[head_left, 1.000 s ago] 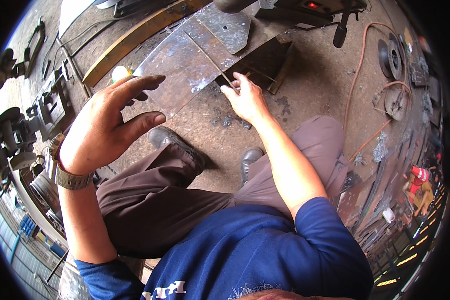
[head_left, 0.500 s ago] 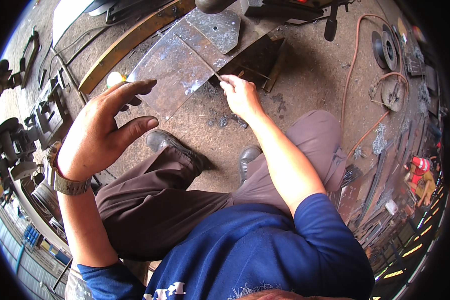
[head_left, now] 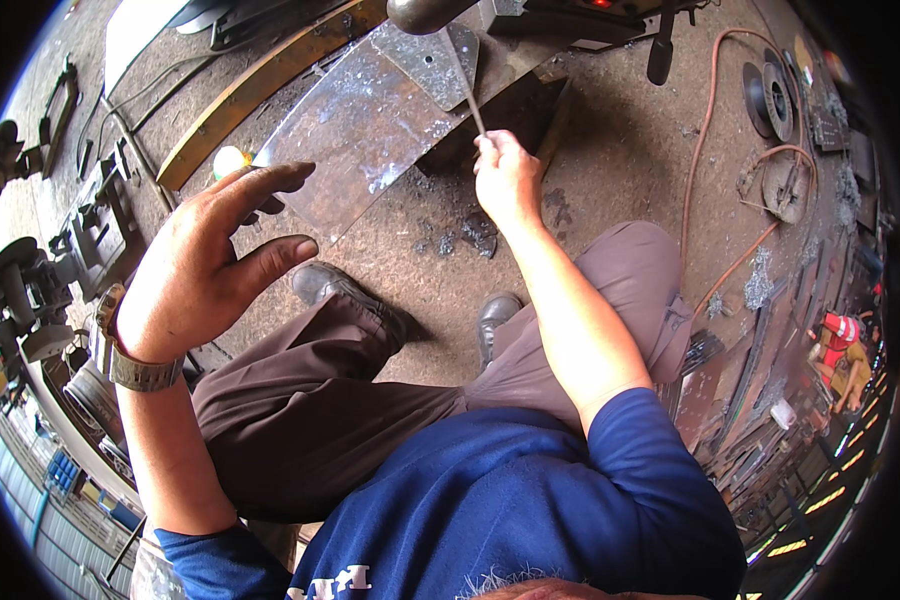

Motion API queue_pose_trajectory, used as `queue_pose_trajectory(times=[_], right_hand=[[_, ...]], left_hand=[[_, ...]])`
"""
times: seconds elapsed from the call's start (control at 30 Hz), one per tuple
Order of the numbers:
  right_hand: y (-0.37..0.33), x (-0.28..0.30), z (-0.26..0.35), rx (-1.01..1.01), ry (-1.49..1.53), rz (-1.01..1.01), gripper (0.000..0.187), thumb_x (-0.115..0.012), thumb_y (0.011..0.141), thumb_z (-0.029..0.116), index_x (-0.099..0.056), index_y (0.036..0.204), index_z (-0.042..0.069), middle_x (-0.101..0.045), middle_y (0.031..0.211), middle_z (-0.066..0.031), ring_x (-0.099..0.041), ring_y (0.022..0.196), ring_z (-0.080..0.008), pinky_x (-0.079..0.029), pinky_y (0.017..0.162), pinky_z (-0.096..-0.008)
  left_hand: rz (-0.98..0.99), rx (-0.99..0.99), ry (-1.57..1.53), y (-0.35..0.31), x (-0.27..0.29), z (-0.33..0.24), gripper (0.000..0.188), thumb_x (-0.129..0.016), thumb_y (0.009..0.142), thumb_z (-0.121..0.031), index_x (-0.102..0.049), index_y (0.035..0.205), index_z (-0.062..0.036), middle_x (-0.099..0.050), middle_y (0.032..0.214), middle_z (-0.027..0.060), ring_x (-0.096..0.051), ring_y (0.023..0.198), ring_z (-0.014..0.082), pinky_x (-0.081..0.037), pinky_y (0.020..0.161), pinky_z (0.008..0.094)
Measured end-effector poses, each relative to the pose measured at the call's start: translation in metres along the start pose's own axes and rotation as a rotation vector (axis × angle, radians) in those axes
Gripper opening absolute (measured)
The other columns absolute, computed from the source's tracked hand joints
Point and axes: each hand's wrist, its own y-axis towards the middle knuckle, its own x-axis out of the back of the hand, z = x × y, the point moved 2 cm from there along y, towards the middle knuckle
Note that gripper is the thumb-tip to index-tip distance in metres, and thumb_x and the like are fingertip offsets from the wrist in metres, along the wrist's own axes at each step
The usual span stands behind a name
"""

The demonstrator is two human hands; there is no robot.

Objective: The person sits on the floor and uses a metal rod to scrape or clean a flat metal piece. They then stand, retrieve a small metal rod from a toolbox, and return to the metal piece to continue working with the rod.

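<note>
My right hand [head_left: 510, 180] is closed round the near end of a thin grey metal rod [head_left: 464, 76]. The rod points away from me, crossing above a small grey plate [head_left: 425, 62] with a hole, its far end close to a dark rounded object [head_left: 422, 12]. Beneath that small plate lies a large scuffed metal sheet [head_left: 345, 135]. My left hand [head_left: 205, 255] is raised to the left of the sheet, fingers stretched and thumb apart, holding nothing. A metal-banded watch [head_left: 140, 365] is on that wrist.
A curved yellowish-brown beam [head_left: 260, 80] runs behind the sheet. A dark machine [head_left: 560, 25] with a red light stands at the far side. To the right lie an orange hose [head_left: 705, 130], a black spool [head_left: 770, 100] and metal strips [head_left: 750, 370]. Metal parts crowd the left.
My right hand has moved right and slightly away from me. The rod has swung from pointing far left across the sheet to pointing nearly straight ahead. My left hand has barely moved.
</note>
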Motion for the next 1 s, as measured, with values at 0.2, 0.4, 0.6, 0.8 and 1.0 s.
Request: queue_pose_trajectory(times=[0.2,0.4,0.6,0.8,1.0], right_hand=[[0.003,-0.006,-0.014,0.033,0.016,-0.131,0.018,-0.059,0.103,0.018,-0.066,0.106,0.001,-0.073,0.088,-0.0247,-0.072,0.087,-0.0434,-0.056,0.074,-0.0501],[-0.014,-0.009,-0.003,0.089,0.042,-0.049,0.016,-0.058,0.103,0.017,-0.062,0.105,0.002,-0.072,0.081,-0.0204,-0.073,0.079,-0.0393,-0.057,0.070,-0.0478],[-0.028,-0.024,-0.008,-0.035,0.115,0.144,0.018,-0.053,0.107,0.019,-0.058,0.109,0.001,-0.072,0.078,-0.0153,-0.074,0.071,-0.0305,-0.057,0.063,-0.0440],[-0.035,-0.023,0.002,-0.144,0.257,0.161,0.022,-0.050,0.110,0.021,-0.056,0.113,0.000,-0.070,0.076,-0.0103,-0.071,0.058,-0.0185,-0.056,0.050,-0.0334],[-0.034,-0.026,0.003,-0.143,0.151,0.300,0.022,-0.050,0.110,0.025,-0.057,0.108,0.004,-0.069,0.075,-0.0090,-0.069,0.057,-0.0180,-0.054,0.049,-0.0349]], left_hand=[[-0.002,-0.011,0.007,0.001,0.001,-0.002,0.057,-0.079,0.091,-0.027,-0.060,0.138,-0.0006,-0.069,0.125,0.0175,-0.065,0.113,0.0305,-0.051,0.100,0.0416],[-0.031,-0.033,0.026,0.000,0.001,-0.002,0.057,-0.079,0.091,-0.025,-0.060,0.139,-0.0009,-0.069,0.125,0.0168,-0.066,0.112,0.0298,-0.051,0.100,0.0411],[-0.019,-0.009,-0.002,-0.001,0.000,0.001,0.058,-0.079,0.091,-0.028,-0.060,0.139,-0.0012,-0.069,0.125,0.0169,-0.066,0.112,0.0303,-0.051,0.100,0.0416],[-0.009,-0.008,0.016,-0.003,0.002,-0.001,0.058,-0.079,0.091,-0.028,-0.060,0.139,-0.0009,-0.069,0.126,0.0177,-0.066,0.114,0.0309,-0.051,0.101,0.0418],[0.000,-0.016,0.005,-0.005,0.001,0.000,0.059,-0.079,0.091,-0.029,-0.060,0.139,-0.0010,-0.068,0.128,0.0183,-0.066,0.114,0.0314,-0.051,0.100,0.0418]])
